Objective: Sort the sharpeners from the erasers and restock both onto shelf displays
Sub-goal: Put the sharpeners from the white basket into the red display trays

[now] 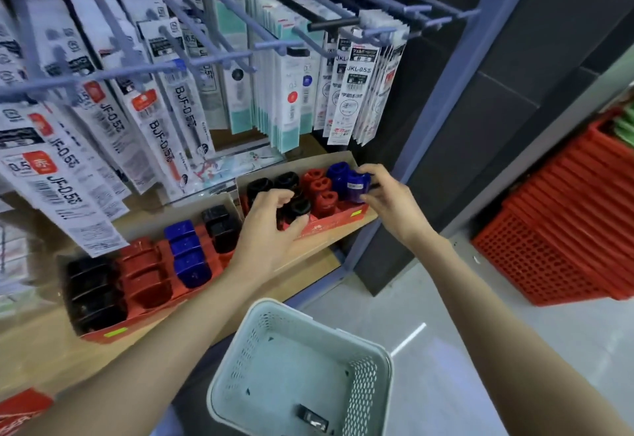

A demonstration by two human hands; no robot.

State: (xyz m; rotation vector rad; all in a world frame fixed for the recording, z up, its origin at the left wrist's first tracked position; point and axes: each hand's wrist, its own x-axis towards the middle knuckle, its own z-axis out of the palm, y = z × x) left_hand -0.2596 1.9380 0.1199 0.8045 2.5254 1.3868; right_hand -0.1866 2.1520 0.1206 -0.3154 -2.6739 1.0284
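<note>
Both hands are at the red display box (338, 221). R hand (386, 195) pinches a blue sharpener (356, 185) at the box's R rear corner, thumb above, fingers under. It stands upright, long axis near vertical, hole end up toward me. L hand (271, 229) curls round a black sharpener (297, 208) at the box's front L, hole end also up.

In the box I count approx 3 black, 3 red, 2 blue, in rows front to back. Left of the box sits a second box (113, 332), same colours, count unclear w/ blur. Below the box is a pale basket (386, 370) w/ 1 small dark item (313, 419).

Refill packs (350, 102) hang just above the box, so headroom is tight. Right of the box is the shelf post (442, 92), then open floor (480, 319), w/ red crates (566, 247) beyond.
</note>
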